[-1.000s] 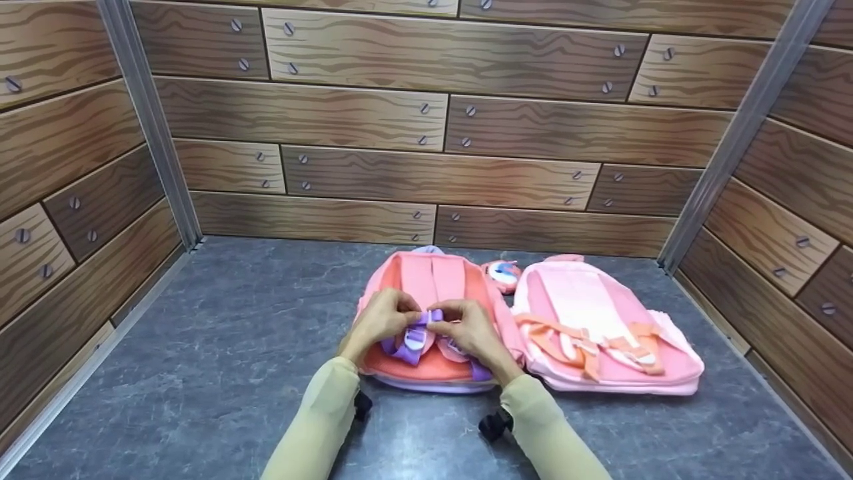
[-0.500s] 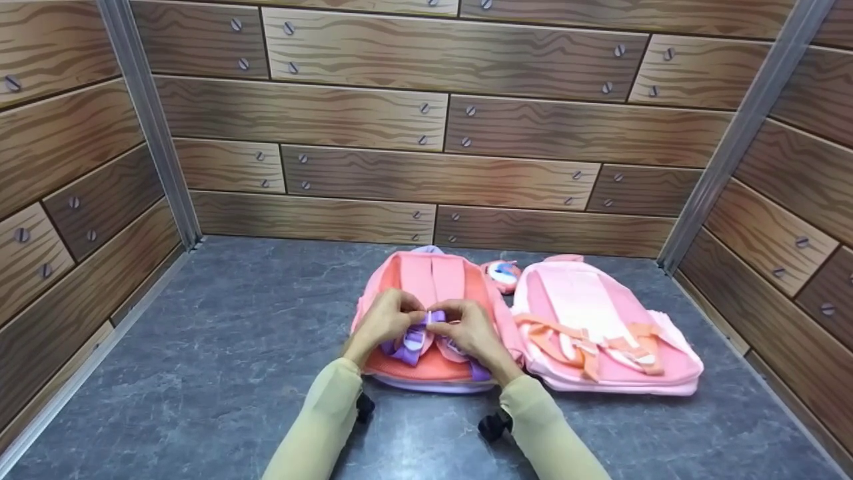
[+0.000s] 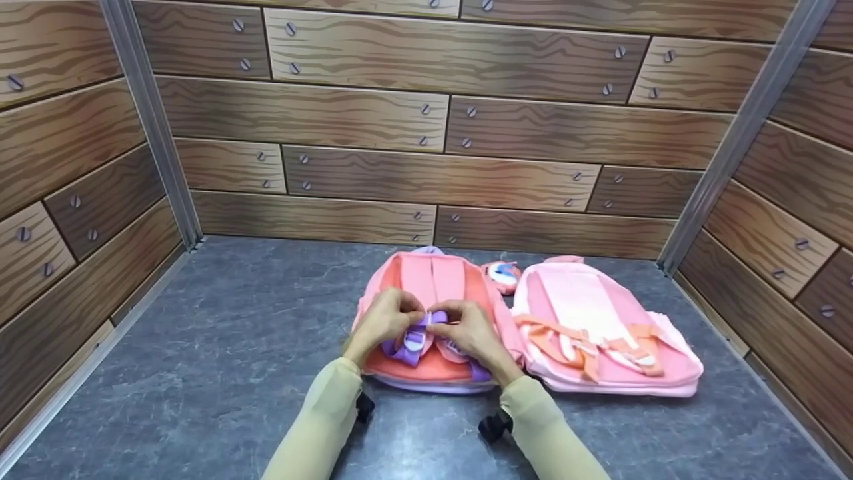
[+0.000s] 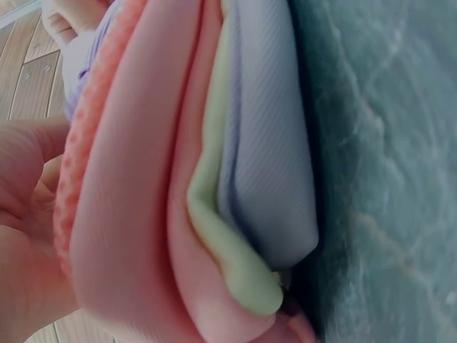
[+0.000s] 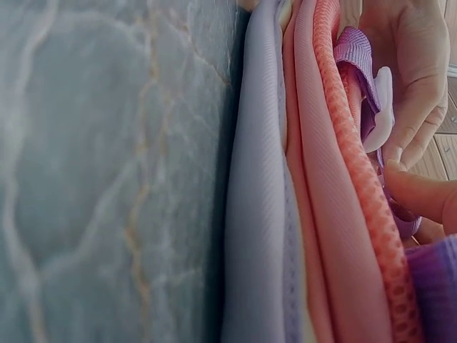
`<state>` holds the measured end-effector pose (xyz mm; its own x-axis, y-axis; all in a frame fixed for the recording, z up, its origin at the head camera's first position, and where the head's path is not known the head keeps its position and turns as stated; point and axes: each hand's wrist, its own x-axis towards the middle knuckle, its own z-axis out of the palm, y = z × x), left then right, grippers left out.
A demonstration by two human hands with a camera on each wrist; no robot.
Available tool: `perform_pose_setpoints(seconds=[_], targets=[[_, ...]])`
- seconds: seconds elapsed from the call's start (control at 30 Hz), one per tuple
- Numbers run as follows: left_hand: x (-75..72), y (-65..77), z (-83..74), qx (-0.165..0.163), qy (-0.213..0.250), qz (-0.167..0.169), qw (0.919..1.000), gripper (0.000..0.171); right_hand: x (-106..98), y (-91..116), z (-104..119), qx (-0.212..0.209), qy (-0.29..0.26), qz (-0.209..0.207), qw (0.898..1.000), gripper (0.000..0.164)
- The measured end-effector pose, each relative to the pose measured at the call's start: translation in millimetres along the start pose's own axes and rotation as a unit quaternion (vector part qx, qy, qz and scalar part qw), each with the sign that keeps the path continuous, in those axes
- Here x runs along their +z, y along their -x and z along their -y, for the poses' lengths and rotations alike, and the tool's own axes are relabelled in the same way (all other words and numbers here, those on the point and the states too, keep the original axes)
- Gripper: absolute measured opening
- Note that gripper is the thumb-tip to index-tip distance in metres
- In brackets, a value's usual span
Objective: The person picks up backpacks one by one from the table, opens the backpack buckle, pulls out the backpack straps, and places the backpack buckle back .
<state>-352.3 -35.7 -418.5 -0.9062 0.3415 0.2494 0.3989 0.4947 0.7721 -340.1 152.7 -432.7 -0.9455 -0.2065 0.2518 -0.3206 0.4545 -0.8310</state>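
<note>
In the head view, a coral backpack (image 3: 413, 270) lies with its back panel and shoulder straps facing up. My left hand (image 3: 386, 321) and right hand (image 3: 472, 330) meet over the middle of it, thumb and fingers pinching a purple webbing strap (image 3: 438, 317). A thin white piece shows on the strap between the fingertips. Just below hangs a pale strap adjuster (image 3: 414, 341) threaded with more purple webbing. The left wrist view has the left hand (image 4: 32, 214) beside the coral mesh edge. A white plastic adjuster (image 5: 383, 107) stands up near the fingers in the right wrist view.
Right beside it lies a pink backpack (image 3: 590, 293) with orange straps, also back side up. A small round coral pouch (image 3: 503, 275) sits between the two bags at the rear. Wood-patterned walls (image 3: 426, 120) enclose the grey marbled table (image 3: 266, 320) on three sides.
My left hand has shifted slightly to the right. A little more purple strap shows by the right fingertips. Both backpacks stay in place.
</note>
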Motion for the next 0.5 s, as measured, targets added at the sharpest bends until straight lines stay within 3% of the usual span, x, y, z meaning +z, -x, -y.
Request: perform_pose_setpoints(seconds=[0.5], targets=[[-4.7, 0.2, 0.9, 0.006, -0.002, -0.006, 1.0, 0.008, 0.1, -0.9, -0.6, 0.009, -0.009, -0.002, 1.0, 0.027]])
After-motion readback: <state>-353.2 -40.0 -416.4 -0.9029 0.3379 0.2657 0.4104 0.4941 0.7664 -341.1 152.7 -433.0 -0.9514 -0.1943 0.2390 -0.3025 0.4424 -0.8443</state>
